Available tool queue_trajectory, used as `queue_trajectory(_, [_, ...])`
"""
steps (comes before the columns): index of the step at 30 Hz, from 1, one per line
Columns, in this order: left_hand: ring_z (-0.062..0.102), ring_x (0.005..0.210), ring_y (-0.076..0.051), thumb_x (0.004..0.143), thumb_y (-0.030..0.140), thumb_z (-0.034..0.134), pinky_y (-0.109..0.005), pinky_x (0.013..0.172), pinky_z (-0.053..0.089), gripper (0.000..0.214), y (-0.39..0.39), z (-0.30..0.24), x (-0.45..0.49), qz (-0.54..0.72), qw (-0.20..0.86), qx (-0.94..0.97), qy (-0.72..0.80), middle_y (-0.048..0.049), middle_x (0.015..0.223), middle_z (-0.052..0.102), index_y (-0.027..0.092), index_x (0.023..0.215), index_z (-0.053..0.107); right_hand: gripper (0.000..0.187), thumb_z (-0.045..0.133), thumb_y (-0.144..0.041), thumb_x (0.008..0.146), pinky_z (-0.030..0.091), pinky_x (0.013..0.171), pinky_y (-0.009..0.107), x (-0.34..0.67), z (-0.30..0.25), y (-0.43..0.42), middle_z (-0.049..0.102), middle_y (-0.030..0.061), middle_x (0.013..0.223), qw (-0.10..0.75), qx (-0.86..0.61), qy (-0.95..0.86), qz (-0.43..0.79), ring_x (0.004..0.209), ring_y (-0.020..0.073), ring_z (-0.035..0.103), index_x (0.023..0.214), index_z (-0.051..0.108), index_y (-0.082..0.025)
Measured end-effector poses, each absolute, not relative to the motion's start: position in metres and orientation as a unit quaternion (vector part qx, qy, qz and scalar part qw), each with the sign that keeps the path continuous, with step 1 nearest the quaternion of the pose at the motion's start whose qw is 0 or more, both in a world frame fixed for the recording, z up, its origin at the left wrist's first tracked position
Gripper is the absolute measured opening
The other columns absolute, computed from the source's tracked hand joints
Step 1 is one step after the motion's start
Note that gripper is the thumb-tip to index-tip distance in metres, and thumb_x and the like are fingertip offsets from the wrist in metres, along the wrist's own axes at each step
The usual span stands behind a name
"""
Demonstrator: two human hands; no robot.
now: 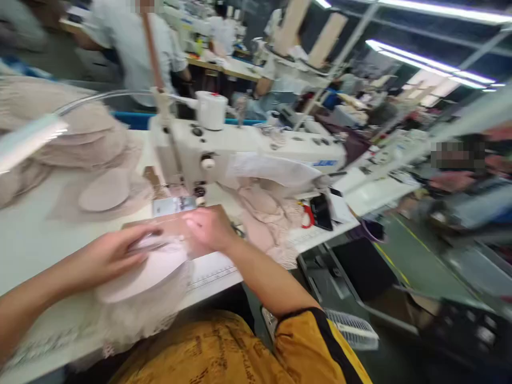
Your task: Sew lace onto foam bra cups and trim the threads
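Cup pc by machine, prob. mid-work, pile status unclear; L hand pinches blurred shiny item, can't make out R hand grip

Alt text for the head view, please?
The left hand, touching a blurred shiny object, rests on a pale, lace-edged piece; the right hand rests on a brown surface at a white sewing machine. Pale pieces are heaped at left.
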State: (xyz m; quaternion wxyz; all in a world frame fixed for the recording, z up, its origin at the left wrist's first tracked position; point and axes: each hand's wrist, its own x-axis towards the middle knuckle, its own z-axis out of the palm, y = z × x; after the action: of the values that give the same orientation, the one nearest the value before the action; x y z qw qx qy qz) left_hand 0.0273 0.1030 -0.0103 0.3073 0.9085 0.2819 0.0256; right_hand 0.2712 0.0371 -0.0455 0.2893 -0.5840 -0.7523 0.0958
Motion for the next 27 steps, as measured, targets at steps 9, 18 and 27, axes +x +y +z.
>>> queue_trajectory(9, [0.065, 0.085, -0.023, 0.08, 0.035, 0.054, -0.03, 0.074, 0.049, 0.049, 0.125, -0.009, 0.059, 0.063, 0.36, 0.862, 0.352, -0.0068, 0.1, 0.07, 0.015, 0.125, 0.057, 0.029, 0.05, -0.033, 0.093, 0.041, 0.066, 0.027, 0.269, -0.039, 0.033, 0.065, 0.002, 0.065, 0.334, -0.443, -0.824, 0.114, 0.063, 0.0143, 0.055, 0.077, 0.071, -0.02])
queue_trajectory(18, [0.058, 0.067, -0.016, 0.082, 0.032, 0.054, -0.024, 0.057, 0.038, 0.024, 0.131, -0.007, 0.076, 0.064, 0.377, 0.867, 0.32, -0.0017, 0.076, 0.067, 0.014, 0.092, 0.065, 0.026, 0.051, -0.031, 0.093, 0.039, 0.069, 0.027, 0.266, -0.043, 0.035, 0.065, 0.0033, 0.071, 0.253, -0.508, -0.821, 0.058, 0.069, 0.0156, 0.055, 0.084, 0.072, -0.019])
queue_trajectory(27, [0.055, 0.062, -0.013, 0.083, 0.02, 0.054, -0.023, 0.058, 0.037, 0.013, 0.152, -0.014, 0.084, 0.091, 0.276, 0.9, 0.325, -0.0017, 0.071, 0.066, 0.014, 0.081, 0.065, 0.021, 0.053, -0.026, 0.092, 0.039, 0.069, 0.027, 0.264, -0.04, 0.035, 0.067, 0.0034, 0.077, 0.203, -0.577, -0.789, 0.053, 0.074, 0.0171, 0.058, 0.083, 0.072, -0.019])
